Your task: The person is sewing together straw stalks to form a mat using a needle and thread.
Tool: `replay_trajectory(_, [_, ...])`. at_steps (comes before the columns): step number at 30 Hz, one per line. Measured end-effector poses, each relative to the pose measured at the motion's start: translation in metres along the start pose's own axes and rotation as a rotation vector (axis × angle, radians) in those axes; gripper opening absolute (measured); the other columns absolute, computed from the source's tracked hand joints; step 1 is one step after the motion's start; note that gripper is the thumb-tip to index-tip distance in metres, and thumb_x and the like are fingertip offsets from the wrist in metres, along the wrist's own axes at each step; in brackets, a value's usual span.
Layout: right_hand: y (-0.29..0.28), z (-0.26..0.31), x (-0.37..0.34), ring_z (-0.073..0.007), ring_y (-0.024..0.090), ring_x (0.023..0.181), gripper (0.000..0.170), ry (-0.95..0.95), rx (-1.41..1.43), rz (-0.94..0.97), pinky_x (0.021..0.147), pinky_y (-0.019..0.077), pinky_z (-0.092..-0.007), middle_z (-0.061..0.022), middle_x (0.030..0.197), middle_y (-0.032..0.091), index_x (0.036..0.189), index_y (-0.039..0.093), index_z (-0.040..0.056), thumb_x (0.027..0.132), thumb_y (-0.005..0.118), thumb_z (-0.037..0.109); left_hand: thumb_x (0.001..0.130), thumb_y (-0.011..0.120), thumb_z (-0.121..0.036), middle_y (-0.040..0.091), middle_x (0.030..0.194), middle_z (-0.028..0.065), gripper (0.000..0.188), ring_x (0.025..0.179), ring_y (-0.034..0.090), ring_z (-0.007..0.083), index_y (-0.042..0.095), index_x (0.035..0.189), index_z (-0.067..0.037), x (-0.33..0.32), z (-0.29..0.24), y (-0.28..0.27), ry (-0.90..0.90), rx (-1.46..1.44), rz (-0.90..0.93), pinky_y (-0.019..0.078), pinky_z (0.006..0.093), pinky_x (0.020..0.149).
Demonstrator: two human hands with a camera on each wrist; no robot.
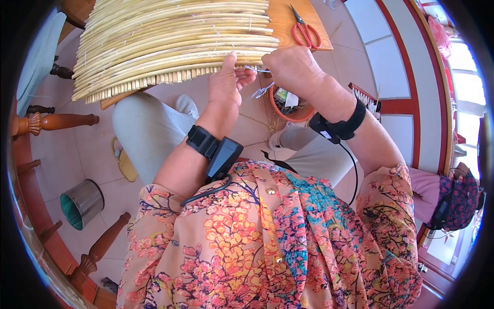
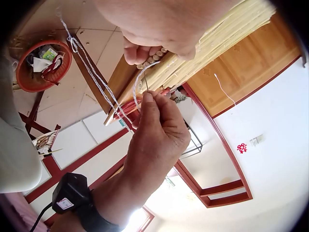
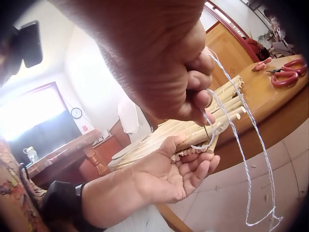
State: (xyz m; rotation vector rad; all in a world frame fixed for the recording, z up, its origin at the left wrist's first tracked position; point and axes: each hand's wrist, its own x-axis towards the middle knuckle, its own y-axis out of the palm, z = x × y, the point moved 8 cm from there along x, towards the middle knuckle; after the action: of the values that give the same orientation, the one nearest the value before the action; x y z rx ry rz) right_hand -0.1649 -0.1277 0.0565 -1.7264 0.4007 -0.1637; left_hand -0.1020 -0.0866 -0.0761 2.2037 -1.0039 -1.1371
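A mat of pale straight stalks (image 1: pixel 170 41), stitched in rows with white thread, lies over a wooden table. At its near edge my left hand (image 1: pixel 225 85) grips the stalks, thumb on top and fingers curled beneath the cut ends. Just to the right, my right hand (image 1: pixel 293 67) pinches a thin needle (image 2: pixel 147 83) between thumb and fingertip, its point close to the stalk ends. A white twisted string (image 3: pixel 248 169) hangs in a long loop from the right hand, knotted at the bottom. A short curved length of string reaches the mat's edge in both wrist views.
Red-handled scissors (image 1: pixel 306 35) lie on the wooden tabletop (image 1: pixel 288 13) beyond the right hand. Below, on the tiled floor, stands a reddish basket (image 1: pixel 292 114) with scraps in it. A metal bin (image 1: pixel 82 203) and chair legs are at the left.
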Motion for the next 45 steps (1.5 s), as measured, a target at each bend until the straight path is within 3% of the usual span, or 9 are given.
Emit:
replay_trajectory(19, [0.002, 0.0, 0.002, -0.0276, 0.063, 0.063, 0.007, -0.006, 0.023, -0.026, 0.051, 0.0488, -0.0371, -0.0114, 0.065, 0.062, 0.069, 0.063, 0.0043, 0.067, 0.057, 0.009, 0.085, 0.056, -0.026, 0.06, 0.071, 0.0151, 0.032, 0.057, 0.061, 0.0214, 0.055, 0.088, 0.006, 0.004, -0.001, 0.0, 0.045, -0.023, -0.014, 0.0528, 0.0305, 0.054])
replay_trajectory(22, [0.003, -0.004, 0.003, -0.0276, 0.061, 0.059, 0.006, -0.013, 0.034, -0.067, 0.048, 0.0452, -0.0378, -0.0092, 0.063, 0.06, 0.066, 0.058, 0.005, 0.069, 0.056, 0.01, 0.085, 0.057, -0.025, 0.06, 0.071, 0.0148, 0.032, 0.057, 0.061, 0.0214, 0.055, 0.088, 0.007, 0.006, -0.001, 0.0, 0.071, -0.019, -0.021, 0.0528, 0.0303, 0.053])
replay_trajectory(25, [-0.001, -0.003, 0.006, -0.0279, 0.061, 0.059, 0.005, -0.023, -0.001, -0.086, 0.048, 0.0455, -0.0384, -0.0098, 0.063, 0.06, 0.067, 0.058, 0.0049, 0.069, 0.057, 0.01, 0.086, 0.054, -0.029, 0.061, 0.075, 0.0167, 0.036, 0.067, 0.062, 0.0249, 0.054, 0.09, 0.006, 0.01, -0.001, 0.0, 0.062, 0.021, -0.001, 0.0539, 0.0332, 0.064])
replay_trajectory(28, [-0.001, -0.002, 0.009, -0.0279, 0.063, 0.064, 0.01, -0.01, -0.021, 0.008, 0.053, 0.0496, -0.0374, -0.0118, 0.066, 0.062, 0.07, 0.063, 0.0044, 0.068, 0.056, 0.011, 0.086, 0.055, -0.029, 0.061, 0.074, 0.0163, 0.036, 0.067, 0.062, 0.0248, 0.054, 0.089, 0.006, 0.009, -0.002, 0.001, 0.069, 0.005, -0.001, 0.0539, 0.0334, 0.064])
replay_trajectory(31, [0.002, -0.002, 0.009, -0.0279, 0.063, 0.064, 0.009, -0.017, -0.034, 0.01, 0.054, 0.0499, -0.037, -0.0118, 0.066, 0.063, 0.069, 0.064, 0.0045, 0.068, 0.057, 0.01, 0.085, 0.058, -0.023, 0.06, 0.07, 0.0148, 0.031, 0.057, 0.06, 0.0218, 0.054, 0.088, 0.008, 0.01, 0.001, -0.001, 0.053, -0.063, -0.035, 0.0531, 0.0301, 0.053])
replay_trajectory(33, [0.002, -0.001, 0.011, -0.0277, 0.063, 0.065, 0.008, -0.044, -0.037, -0.016, 0.053, 0.0499, -0.0367, -0.0116, 0.067, 0.063, 0.068, 0.064, 0.0044, 0.067, 0.057, 0.009, 0.085, 0.056, -0.03, 0.06, 0.074, 0.0159, 0.036, 0.066, 0.062, 0.0244, 0.055, 0.087, 0.006, 0.011, 0.001, -0.001, 0.045, -0.01, -0.019, 0.0538, 0.034, 0.065])
replay_trajectory(40, [0.006, 0.0, 0.013, -0.0277, 0.063, 0.065, 0.007, -0.044, -0.04, 0.002, 0.054, 0.0498, -0.0368, -0.0119, 0.066, 0.063, 0.068, 0.064, 0.0043, 0.067, 0.058, 0.009, 0.085, 0.057, -0.03, 0.06, 0.074, 0.0151, 0.035, 0.066, 0.061, 0.0237, 0.055, 0.088, 0.005, 0.009, 0.001, 0.0, 0.035, -0.013, -0.018, 0.0537, 0.0342, 0.065])
replay_trajectory(42, [0.006, 0.0, 0.012, -0.0274, 0.063, 0.066, 0.007, -0.042, -0.026, -0.022, 0.054, 0.05, -0.0368, -0.0119, 0.066, 0.063, 0.069, 0.064, 0.0042, 0.067, 0.058, 0.009, 0.084, 0.059, -0.025, 0.059, 0.069, 0.0138, 0.032, 0.056, 0.059, 0.021, 0.055, 0.086, 0.007, 0.008, 0.0, 0.001, 0.048, -0.07, -0.038, 0.0527, 0.0304, 0.053])
replay_trajectory(45, [0.009, -0.001, 0.014, -0.0268, 0.064, 0.066, 0.008, -0.023, -0.017, -0.016, 0.055, 0.0501, -0.0367, -0.0117, 0.067, 0.063, 0.069, 0.064, 0.0041, 0.067, 0.058, 0.01, 0.084, 0.059, -0.024, 0.059, 0.069, 0.0135, 0.032, 0.056, 0.059, 0.0208, 0.055, 0.085, 0.007, 0.008, -0.001, 0.001, 0.053, -0.067, -0.05, 0.0527, 0.0306, 0.053])
